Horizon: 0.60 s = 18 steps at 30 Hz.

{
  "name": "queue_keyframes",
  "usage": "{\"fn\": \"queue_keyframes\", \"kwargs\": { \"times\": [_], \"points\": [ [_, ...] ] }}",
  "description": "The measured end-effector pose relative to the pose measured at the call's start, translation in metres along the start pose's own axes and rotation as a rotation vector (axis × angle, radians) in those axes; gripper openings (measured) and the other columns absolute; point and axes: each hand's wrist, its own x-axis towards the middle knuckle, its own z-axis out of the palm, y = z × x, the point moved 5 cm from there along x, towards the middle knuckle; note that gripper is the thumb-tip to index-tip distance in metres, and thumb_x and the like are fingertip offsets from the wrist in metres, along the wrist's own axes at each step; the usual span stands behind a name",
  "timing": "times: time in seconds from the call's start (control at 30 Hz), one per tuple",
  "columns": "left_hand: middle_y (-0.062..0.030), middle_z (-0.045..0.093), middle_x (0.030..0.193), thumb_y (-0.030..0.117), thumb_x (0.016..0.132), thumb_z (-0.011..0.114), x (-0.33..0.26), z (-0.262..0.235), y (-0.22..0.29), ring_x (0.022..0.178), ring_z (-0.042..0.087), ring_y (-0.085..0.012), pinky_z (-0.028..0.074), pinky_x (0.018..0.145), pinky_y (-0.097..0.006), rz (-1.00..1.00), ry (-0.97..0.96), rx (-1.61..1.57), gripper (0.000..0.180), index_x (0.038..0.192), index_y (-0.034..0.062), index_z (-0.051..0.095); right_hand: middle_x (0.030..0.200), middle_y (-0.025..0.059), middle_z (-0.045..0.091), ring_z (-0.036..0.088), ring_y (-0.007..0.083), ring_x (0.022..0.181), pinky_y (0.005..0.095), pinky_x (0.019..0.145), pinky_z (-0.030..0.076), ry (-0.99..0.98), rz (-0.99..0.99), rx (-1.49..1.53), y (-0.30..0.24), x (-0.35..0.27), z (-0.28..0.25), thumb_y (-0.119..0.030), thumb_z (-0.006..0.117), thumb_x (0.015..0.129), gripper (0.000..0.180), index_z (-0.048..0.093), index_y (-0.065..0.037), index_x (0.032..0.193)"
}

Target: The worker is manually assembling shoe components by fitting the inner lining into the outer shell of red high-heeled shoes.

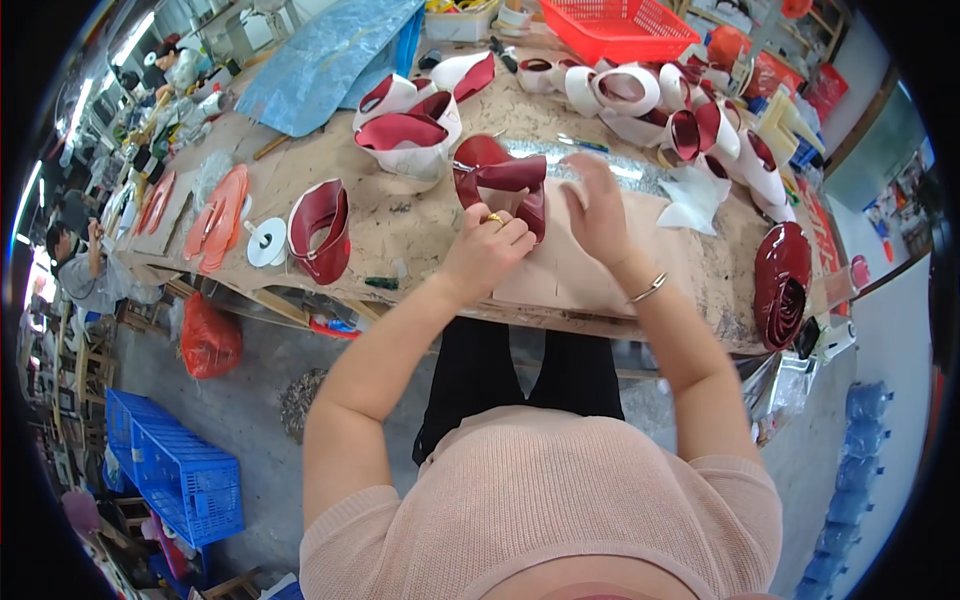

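A glossy dark red shoe upper (478, 165), shaped as a loop, lies on a tan sheet (655, 240) on the workbench. My left hand (490, 245) has its fingers closed on the upper's near edge; a ring is on one finger. To the right, my right hand (598, 205) is lifted just off the upper, blurred by motion, with thumb and fingers apart and nothing seen in them. Another dark red upper (320, 230) stands to the left. Behind it are several white uppers with red insides (405, 140).
More white and red uppers (625, 90) lie at the back right, near a red basket (620, 30). A rolled dark red strip (783, 285) sits at the right edge. Orange-red pieces (217, 218) and a white disc (266, 242) lie left. A blue sheet (325, 70) covers the back left.
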Motion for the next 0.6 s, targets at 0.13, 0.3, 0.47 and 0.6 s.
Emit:
{"fn": "queue_keyframes", "kwargs": {
  "times": [0.13, 0.3, 0.47, 0.6],
  "points": [
    [0.0026, 0.048, 0.077, 0.015, 0.075, 0.057, -0.017, 0.008, 0.019, 0.077, 0.052, -0.0095, 0.029, 0.087, -0.033, 0.25, -0.123, 0.132, 0.009, 0.083, 0.0148, 0.062, 0.101, 0.0171, 0.062, 0.058, 0.0352, 0.098, 0.0428, 0.088, 0.046, -0.909, -0.387, 0.153, -0.024, 0.0, 0.025, -0.013, 0.057, 0.086, 0.025, 0.06, 0.0, 0.107],
    [0.0018, 0.047, 0.078, 0.012, 0.074, 0.056, -0.021, 0.008, 0.029, 0.08, 0.051, -0.0095, 0.028, 0.089, -0.034, 0.196, -0.112, 0.141, 0.009, 0.082, 0.0138, 0.061, 0.091, 0.0126, 0.067, 0.063, 0.0296, 0.093, 0.052, 0.072, 0.044, -1.515, 0.096, -0.294, -0.013, 0.002, 0.05, -0.031, 0.078, 0.066, 0.037, 0.069, -0.008, 0.094],
    [0.0021, 0.05, 0.083, 0.011, 0.077, 0.056, -0.025, 0.008, 0.03, 0.085, 0.053, -0.0101, 0.028, 0.089, -0.034, 0.148, -0.113, 0.126, 0.015, 0.09, 0.0118, 0.063, 0.088, 0.0112, 0.067, 0.063, 0.0302, 0.089, 0.0481, 0.071, 0.041, -1.529, 0.281, -0.131, -0.018, -0.004, 0.05, -0.029, 0.075, 0.069, 0.036, 0.067, -0.005, 0.096],
    [0.0016, 0.053, 0.09, 0.012, 0.078, 0.056, -0.03, 0.007, 0.03, 0.089, 0.054, -0.0099, 0.027, 0.09, -0.035, 0.055, -0.11, 0.087, 0.024, 0.1, 0.0099, 0.064, 0.087, 0.0124, 0.067, 0.063, 0.0306, 0.09, 0.0478, 0.075, 0.039, -1.486, 0.187, -0.214, -0.011, -0.015, 0.061, -0.025, 0.07, 0.073, 0.03, 0.066, -0.005, 0.094]
  ]
}}
